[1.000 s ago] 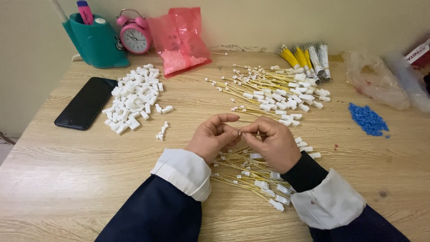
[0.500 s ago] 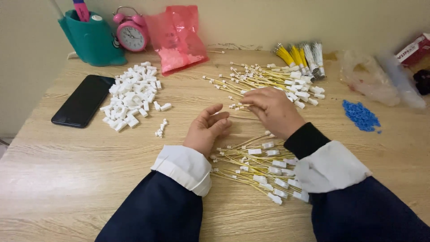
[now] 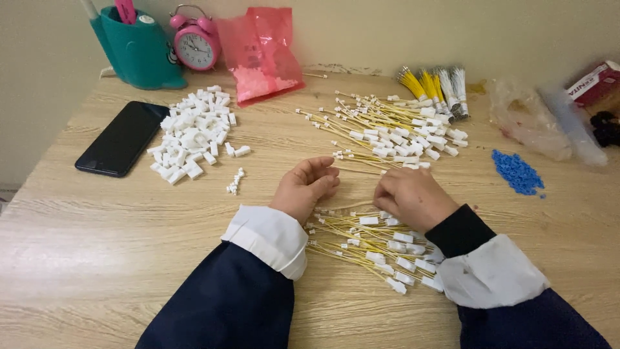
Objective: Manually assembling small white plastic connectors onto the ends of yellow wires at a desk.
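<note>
My left hand [image 3: 307, 187] lies on its side on the wooden table [image 3: 129, 258], fingers loosely curled and apart, holding nothing I can see. My right hand [image 3: 413, 197] is knuckles-up with its fingers curled down, pinching the end of a thin yellow wire [image 3: 352, 206] that runs between the two hands. Just below both hands lies a near pile of yellow wires with white connectors [image 3: 381, 249]. A larger pile of similar wires [image 3: 394, 132] lies just beyond my right hand. The right fingertips are hidden under the hand.
A heap of loose white connectors [image 3: 190, 136] and a black phone [image 3: 121, 139] lie at the left. A teal pen holder [image 3: 139, 48], pink alarm clock [image 3: 194, 42] and pink bag [image 3: 261, 55] stand at the back. Blue beads [image 3: 516, 171] and clear bags [image 3: 529, 119] are at the right.
The hands, joined together a second ago, have parted. My right hand reached out to the far wire pile and has drawn back toward me; my left hand opened and stayed put.
</note>
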